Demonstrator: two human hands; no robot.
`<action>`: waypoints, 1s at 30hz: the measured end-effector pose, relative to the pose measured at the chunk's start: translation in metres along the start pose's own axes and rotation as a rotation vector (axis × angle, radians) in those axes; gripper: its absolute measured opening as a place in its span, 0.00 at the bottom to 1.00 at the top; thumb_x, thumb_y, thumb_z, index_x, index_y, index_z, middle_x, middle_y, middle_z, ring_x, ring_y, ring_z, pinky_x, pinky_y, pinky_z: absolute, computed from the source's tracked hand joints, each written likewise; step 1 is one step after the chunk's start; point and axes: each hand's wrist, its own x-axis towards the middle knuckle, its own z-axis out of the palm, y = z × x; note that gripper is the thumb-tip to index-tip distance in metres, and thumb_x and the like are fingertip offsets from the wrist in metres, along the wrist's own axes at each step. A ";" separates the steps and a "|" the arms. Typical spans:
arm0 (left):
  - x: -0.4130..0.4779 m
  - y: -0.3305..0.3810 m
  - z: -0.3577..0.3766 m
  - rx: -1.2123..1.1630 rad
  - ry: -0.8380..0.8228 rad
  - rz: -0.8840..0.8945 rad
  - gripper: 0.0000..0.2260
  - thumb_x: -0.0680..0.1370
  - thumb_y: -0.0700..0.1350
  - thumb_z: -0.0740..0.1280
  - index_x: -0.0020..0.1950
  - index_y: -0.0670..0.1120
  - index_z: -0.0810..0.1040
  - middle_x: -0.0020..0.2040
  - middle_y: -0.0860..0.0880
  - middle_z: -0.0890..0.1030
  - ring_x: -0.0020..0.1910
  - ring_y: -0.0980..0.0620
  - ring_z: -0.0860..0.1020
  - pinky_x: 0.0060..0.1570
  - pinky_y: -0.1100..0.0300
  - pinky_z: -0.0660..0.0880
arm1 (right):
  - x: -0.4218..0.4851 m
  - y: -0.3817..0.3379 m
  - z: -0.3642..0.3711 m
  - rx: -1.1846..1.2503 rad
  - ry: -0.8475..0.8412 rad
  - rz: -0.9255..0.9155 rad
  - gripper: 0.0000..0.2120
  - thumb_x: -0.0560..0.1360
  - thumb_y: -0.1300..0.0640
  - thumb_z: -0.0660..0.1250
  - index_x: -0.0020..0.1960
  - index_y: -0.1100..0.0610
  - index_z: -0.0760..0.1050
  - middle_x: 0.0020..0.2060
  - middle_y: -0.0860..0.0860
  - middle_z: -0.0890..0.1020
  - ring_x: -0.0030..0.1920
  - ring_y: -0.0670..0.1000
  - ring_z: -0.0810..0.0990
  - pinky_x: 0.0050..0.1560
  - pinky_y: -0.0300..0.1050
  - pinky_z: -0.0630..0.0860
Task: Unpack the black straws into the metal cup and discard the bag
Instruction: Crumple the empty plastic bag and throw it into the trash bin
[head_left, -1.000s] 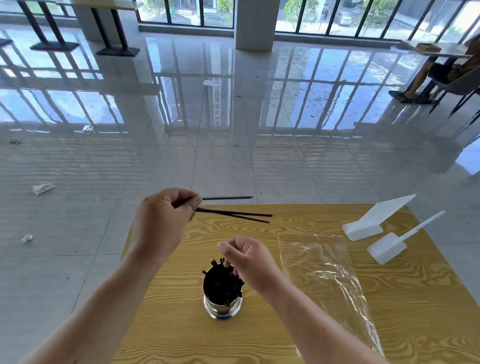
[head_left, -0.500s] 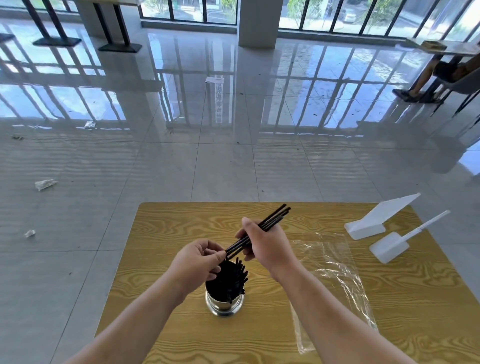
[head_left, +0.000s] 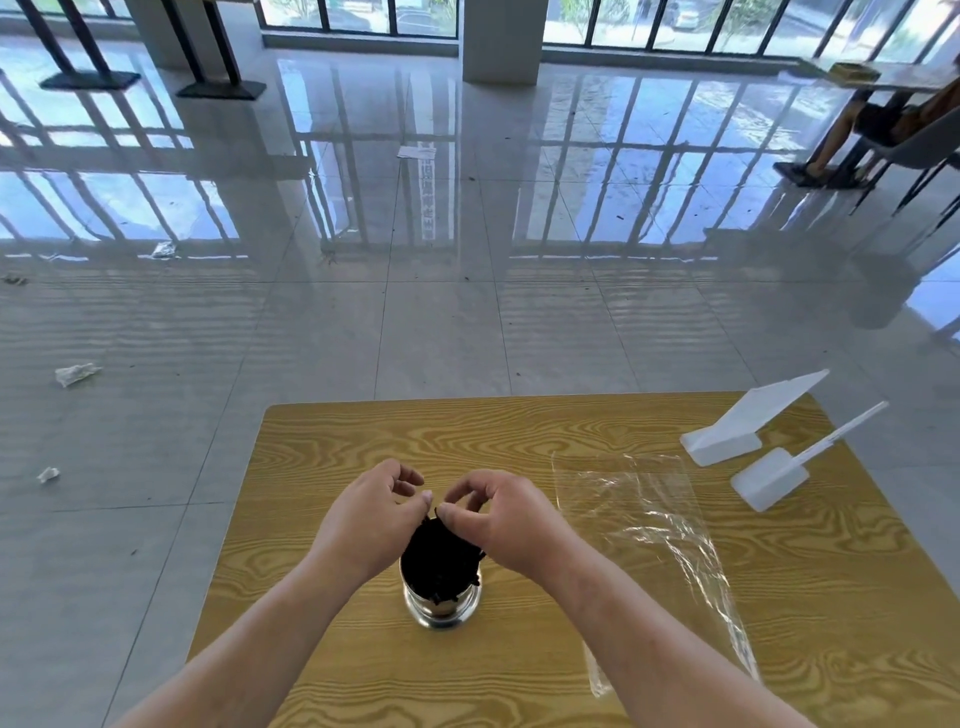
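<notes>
A shiny metal cup (head_left: 442, 608) stands on the wooden table (head_left: 519, 431), packed with black straws (head_left: 436, 561) standing on end. My left hand (head_left: 363, 519) and my right hand (head_left: 501, 519) hover just over the straw tops, fingers curled and tips nearly touching each other. The right thumb and fingers rest on the straw ends; no loose straw shows in either hand. The clear plastic bag (head_left: 654, 525) lies flat and empty on the table to the right of the cup.
Two white plastic stands (head_left: 748, 421) (head_left: 774, 478) sit at the table's far right corner. Scraps of paper (head_left: 75, 373) lie on the glossy tiled floor to the left. A person sits on a chair (head_left: 883, 130) far back right.
The few straws held in my hands went down into the cup. Both hands dropped onto the straw tops and the view tilted slightly down.
</notes>
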 end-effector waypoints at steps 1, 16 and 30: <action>0.001 0.004 0.002 0.003 -0.001 0.017 0.05 0.78 0.58 0.71 0.51 0.61 0.77 0.49 0.59 0.83 0.46 0.60 0.82 0.44 0.57 0.80 | -0.001 0.003 -0.004 0.001 0.019 -0.001 0.14 0.74 0.34 0.71 0.52 0.41 0.83 0.42 0.44 0.87 0.41 0.43 0.87 0.41 0.43 0.85; 0.013 0.086 0.081 0.174 -0.150 0.310 0.15 0.77 0.63 0.69 0.62 0.62 0.76 0.58 0.63 0.77 0.54 0.63 0.77 0.46 0.68 0.70 | -0.035 0.100 -0.076 -0.065 0.265 0.127 0.23 0.76 0.36 0.72 0.67 0.45 0.79 0.58 0.43 0.81 0.56 0.40 0.78 0.50 0.38 0.74; 0.014 0.119 0.201 0.350 -0.449 0.201 0.30 0.75 0.64 0.72 0.74 0.58 0.69 0.73 0.54 0.75 0.61 0.54 0.78 0.56 0.59 0.74 | -0.083 0.208 -0.143 -0.092 0.341 0.357 0.38 0.74 0.34 0.72 0.79 0.45 0.66 0.77 0.47 0.71 0.77 0.50 0.67 0.76 0.52 0.69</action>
